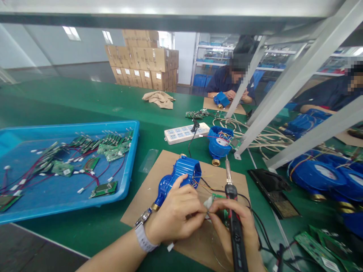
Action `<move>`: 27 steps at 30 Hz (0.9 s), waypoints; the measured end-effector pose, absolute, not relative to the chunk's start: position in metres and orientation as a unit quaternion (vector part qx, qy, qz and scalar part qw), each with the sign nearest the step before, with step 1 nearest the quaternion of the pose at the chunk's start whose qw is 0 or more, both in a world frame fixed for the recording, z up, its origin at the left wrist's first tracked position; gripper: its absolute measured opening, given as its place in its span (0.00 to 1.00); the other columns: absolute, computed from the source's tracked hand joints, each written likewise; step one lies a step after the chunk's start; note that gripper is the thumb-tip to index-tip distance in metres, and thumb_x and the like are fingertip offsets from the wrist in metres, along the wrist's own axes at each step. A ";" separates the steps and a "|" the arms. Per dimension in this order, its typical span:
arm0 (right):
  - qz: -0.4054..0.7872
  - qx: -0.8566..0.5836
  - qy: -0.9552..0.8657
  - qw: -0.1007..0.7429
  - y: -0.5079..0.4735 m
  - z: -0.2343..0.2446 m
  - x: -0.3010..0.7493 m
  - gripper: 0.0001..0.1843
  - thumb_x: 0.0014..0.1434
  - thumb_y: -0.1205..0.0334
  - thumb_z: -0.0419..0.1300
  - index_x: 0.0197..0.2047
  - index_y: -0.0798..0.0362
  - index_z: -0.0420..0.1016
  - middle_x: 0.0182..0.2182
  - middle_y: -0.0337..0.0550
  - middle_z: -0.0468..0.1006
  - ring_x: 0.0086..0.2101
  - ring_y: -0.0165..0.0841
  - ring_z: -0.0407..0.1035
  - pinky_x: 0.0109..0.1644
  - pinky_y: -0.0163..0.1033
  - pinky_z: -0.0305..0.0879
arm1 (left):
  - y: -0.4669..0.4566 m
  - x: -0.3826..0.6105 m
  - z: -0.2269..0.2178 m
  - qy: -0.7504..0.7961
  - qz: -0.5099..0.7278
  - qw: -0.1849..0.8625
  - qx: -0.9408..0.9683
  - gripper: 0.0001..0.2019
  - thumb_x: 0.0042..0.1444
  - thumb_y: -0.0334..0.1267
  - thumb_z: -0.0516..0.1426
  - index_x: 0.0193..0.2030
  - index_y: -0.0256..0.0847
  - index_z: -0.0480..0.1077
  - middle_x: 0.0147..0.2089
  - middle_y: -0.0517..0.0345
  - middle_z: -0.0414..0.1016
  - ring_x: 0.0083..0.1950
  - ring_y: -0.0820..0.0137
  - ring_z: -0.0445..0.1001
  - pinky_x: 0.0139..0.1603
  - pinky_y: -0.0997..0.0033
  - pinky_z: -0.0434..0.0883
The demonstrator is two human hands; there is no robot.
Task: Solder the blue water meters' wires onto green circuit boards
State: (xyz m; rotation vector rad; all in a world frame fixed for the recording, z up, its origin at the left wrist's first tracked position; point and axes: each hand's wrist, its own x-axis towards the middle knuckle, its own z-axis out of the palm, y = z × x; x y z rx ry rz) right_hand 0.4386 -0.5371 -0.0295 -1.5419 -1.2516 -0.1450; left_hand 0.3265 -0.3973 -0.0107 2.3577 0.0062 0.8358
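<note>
My left hand rests against a blue meter housing lying on a cardboard sheet, its fingers pinched on thin wires that run from the housing. My right hand is closed around a black and red soldering iron, whose metal tip points away from me. The same hand also pinches the wires beside a small green circuit board. A watch sits on my left wrist.
A blue tray of green circuit boards with red wires lies at left. Ahead are a second blue meter, a white power strip, and coiled cables. Two people work across the green bench. Blue meters pile at right; white frame struts cross.
</note>
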 end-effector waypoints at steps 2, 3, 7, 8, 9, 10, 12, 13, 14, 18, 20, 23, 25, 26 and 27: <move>-0.051 -0.644 -0.522 0.556 -0.537 -0.029 0.438 0.20 0.56 0.72 0.60 0.50 0.51 0.63 0.34 0.39 0.75 0.35 0.30 0.73 0.43 0.38 0.72 | -0.396 0.327 -0.011 -0.006 0.327 0.307 0.894 0.07 0.57 0.30 0.54 0.29 0.41 0.70 0.26 0.63 0.70 0.33 0.74 0.70 0.64 0.53 0.54; -0.051 -0.642 -0.518 0.563 -0.537 -0.028 0.438 0.21 0.55 0.72 0.60 0.51 0.51 0.63 0.34 0.39 0.75 0.35 0.30 0.73 0.43 0.39 0.72 | -0.396 0.327 -0.011 -0.009 0.332 0.304 0.893 0.07 0.57 0.30 0.54 0.29 0.41 0.70 0.26 0.63 0.70 0.32 0.74 0.70 0.64 0.52 0.55; -0.056 -0.644 -0.507 0.569 -0.536 -0.030 0.438 0.21 0.56 0.71 0.60 0.51 0.50 0.62 0.33 0.38 0.74 0.35 0.31 0.72 0.42 0.39 0.71 | -0.398 0.327 -0.013 -0.003 0.351 0.290 0.890 0.07 0.58 0.30 0.54 0.31 0.42 0.71 0.27 0.63 0.71 0.32 0.74 0.70 0.65 0.50 0.53; -0.056 -0.648 -0.507 0.565 -0.537 -0.030 0.438 0.20 0.56 0.71 0.60 0.51 0.49 0.63 0.33 0.38 0.74 0.35 0.31 0.72 0.42 0.38 0.71 | -0.399 0.327 -0.013 0.003 0.353 0.287 0.890 0.07 0.58 0.30 0.54 0.31 0.42 0.71 0.27 0.63 0.71 0.33 0.74 0.70 0.65 0.50 0.53; -0.055 -0.652 -0.510 0.559 -0.537 -0.031 0.437 0.19 0.56 0.71 0.60 0.50 0.49 0.63 0.33 0.38 0.74 0.35 0.30 0.72 0.42 0.38 0.70 | -0.399 0.327 -0.014 0.009 0.355 0.283 0.891 0.06 0.58 0.30 0.54 0.32 0.42 0.71 0.27 0.63 0.71 0.33 0.74 0.70 0.65 0.49 0.53; -0.055 -0.657 -0.511 0.551 -0.538 -0.032 0.437 0.19 0.56 0.70 0.60 0.50 0.49 0.63 0.33 0.38 0.74 0.36 0.30 0.72 0.43 0.38 0.70 | -0.399 0.327 -0.015 0.015 0.354 0.278 0.893 0.06 0.58 0.31 0.54 0.32 0.42 0.71 0.27 0.63 0.71 0.34 0.73 0.70 0.65 0.49 0.53; -0.052 -0.666 -0.514 0.537 -0.540 -0.032 0.437 0.18 0.57 0.70 0.59 0.50 0.50 0.63 0.34 0.39 0.74 0.37 0.31 0.72 0.44 0.39 0.70 | -0.399 0.327 -0.015 0.019 0.345 0.266 0.900 0.07 0.58 0.31 0.54 0.31 0.43 0.71 0.27 0.63 0.71 0.35 0.73 0.70 0.65 0.50 0.54; -0.051 -0.668 -0.517 0.533 -0.541 -0.033 0.437 0.18 0.57 0.70 0.59 0.50 0.49 0.63 0.35 0.39 0.75 0.38 0.31 0.72 0.45 0.39 0.70 | -0.399 0.327 -0.016 0.019 0.339 0.261 0.904 0.07 0.58 0.31 0.54 0.31 0.43 0.72 0.27 0.63 0.71 0.35 0.73 0.70 0.65 0.51 0.54; -0.049 -0.667 -0.520 0.530 -0.542 -0.033 0.437 0.18 0.57 0.70 0.58 0.50 0.49 0.63 0.35 0.39 0.75 0.38 0.31 0.72 0.45 0.40 0.70 | -0.399 0.327 -0.015 0.016 0.332 0.258 0.907 0.07 0.58 0.32 0.54 0.31 0.43 0.72 0.27 0.63 0.71 0.35 0.73 0.70 0.65 0.52 0.54; -0.033 -0.660 -0.520 0.541 -0.541 -0.031 0.437 0.18 0.58 0.71 0.58 0.50 0.49 0.63 0.35 0.39 0.75 0.38 0.31 0.72 0.45 0.39 0.69 | -0.397 0.326 -0.013 0.007 0.318 0.275 0.907 0.08 0.59 0.32 0.54 0.31 0.43 0.72 0.28 0.63 0.71 0.35 0.73 0.69 0.65 0.52 0.54; -0.028 -0.661 -0.505 0.555 -0.539 -0.030 0.438 0.17 0.58 0.71 0.58 0.49 0.49 0.63 0.33 0.38 0.75 0.36 0.30 0.72 0.43 0.38 0.69 | -0.396 0.326 -0.012 0.005 0.314 0.287 0.905 0.08 0.60 0.32 0.53 0.31 0.43 0.72 0.28 0.62 0.71 0.35 0.73 0.69 0.65 0.52 0.53; -0.028 -0.648 -0.493 0.580 -0.536 -0.026 0.440 0.16 0.58 0.71 0.58 0.48 0.49 0.64 0.31 0.36 0.75 0.34 0.29 0.72 0.40 0.37 0.69 | -0.395 0.326 -0.011 0.004 0.311 0.296 0.903 0.07 0.60 0.32 0.54 0.32 0.42 0.71 0.27 0.63 0.71 0.36 0.73 0.70 0.66 0.51 0.51; -0.031 -0.637 -0.492 0.592 -0.535 -0.025 0.441 0.16 0.58 0.71 0.57 0.48 0.49 0.63 0.31 0.36 0.75 0.33 0.29 0.72 0.41 0.38 0.69 | -0.395 0.326 -0.010 0.007 0.311 0.298 0.903 0.07 0.60 0.32 0.54 0.32 0.42 0.71 0.27 0.63 0.71 0.36 0.73 0.70 0.66 0.51 0.50; -0.032 -0.634 -0.495 0.594 -0.536 -0.025 0.442 0.17 0.58 0.71 0.57 0.49 0.49 0.63 0.31 0.36 0.76 0.34 0.30 0.72 0.42 0.39 0.69 | -0.395 0.326 -0.010 0.009 0.311 0.298 0.902 0.07 0.60 0.32 0.53 0.32 0.42 0.71 0.27 0.63 0.71 0.36 0.73 0.70 0.66 0.51 0.51; -0.032 -0.632 -0.498 0.593 -0.536 -0.026 0.442 0.17 0.58 0.71 0.57 0.50 0.49 0.63 0.32 0.37 0.76 0.35 0.31 0.72 0.43 0.40 0.69 | -0.395 0.326 -0.009 0.011 0.311 0.299 0.902 0.07 0.60 0.32 0.53 0.32 0.42 0.71 0.27 0.63 0.71 0.36 0.73 0.70 0.66 0.51 0.51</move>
